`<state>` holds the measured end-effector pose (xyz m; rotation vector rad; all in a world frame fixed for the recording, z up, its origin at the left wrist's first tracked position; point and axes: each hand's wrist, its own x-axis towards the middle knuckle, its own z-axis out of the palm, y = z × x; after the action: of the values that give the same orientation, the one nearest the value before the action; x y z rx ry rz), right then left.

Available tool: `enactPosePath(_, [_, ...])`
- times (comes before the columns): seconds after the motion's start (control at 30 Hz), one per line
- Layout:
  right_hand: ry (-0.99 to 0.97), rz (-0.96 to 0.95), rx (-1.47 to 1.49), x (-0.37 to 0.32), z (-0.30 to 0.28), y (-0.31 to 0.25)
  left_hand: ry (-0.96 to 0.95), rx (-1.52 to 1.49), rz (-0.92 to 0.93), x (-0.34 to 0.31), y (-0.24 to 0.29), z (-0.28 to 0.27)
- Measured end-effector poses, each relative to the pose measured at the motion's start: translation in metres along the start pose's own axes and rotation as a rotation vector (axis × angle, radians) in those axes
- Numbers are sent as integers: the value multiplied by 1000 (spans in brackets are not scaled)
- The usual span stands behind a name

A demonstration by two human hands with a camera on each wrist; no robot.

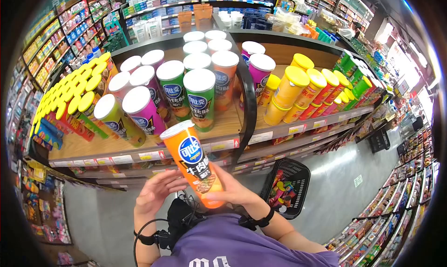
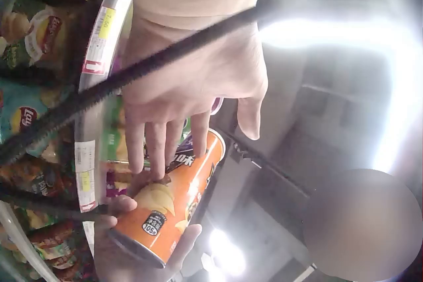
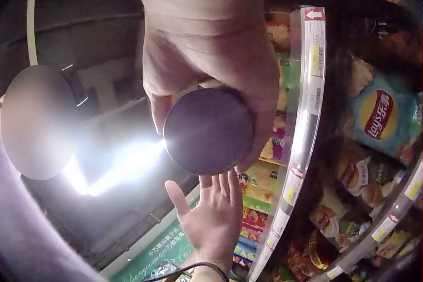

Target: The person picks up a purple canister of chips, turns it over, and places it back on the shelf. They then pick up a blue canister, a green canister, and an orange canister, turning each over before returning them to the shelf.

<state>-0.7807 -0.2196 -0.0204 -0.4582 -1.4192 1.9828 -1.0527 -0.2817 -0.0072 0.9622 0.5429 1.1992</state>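
An orange can of potato chips (image 1: 192, 160) with a white lid is held up in front of the shelf, tilted, its label facing up in the head view. My right hand (image 1: 230, 189) grips it near its base, thumb across the front. In the right wrist view the can's dark round bottom (image 3: 208, 130) hides part of that hand's fingers. Beside the can, my left hand (image 1: 158, 191) is spread with fingers straight and holds nothing. The left wrist view shows its fingers (image 2: 156, 140) overlapping the upper part of the can.
Green chip cans (image 1: 199, 99), purple cans (image 1: 144, 110) and yellow-lidded cans (image 1: 295, 83) stand on the wooden shelf (image 1: 228, 127). A black divider (image 1: 249, 104) splits it. Below on the right, a black shopping basket (image 1: 303, 185) with colourful packages sits on the floor. Lay's bags (image 3: 383, 113) fill lower shelves.
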Motion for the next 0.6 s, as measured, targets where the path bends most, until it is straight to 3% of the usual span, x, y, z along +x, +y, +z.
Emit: enactPosePath(0.6, [-53,-9,4,17,1,9,24,-14,-23,-4,3,-18])
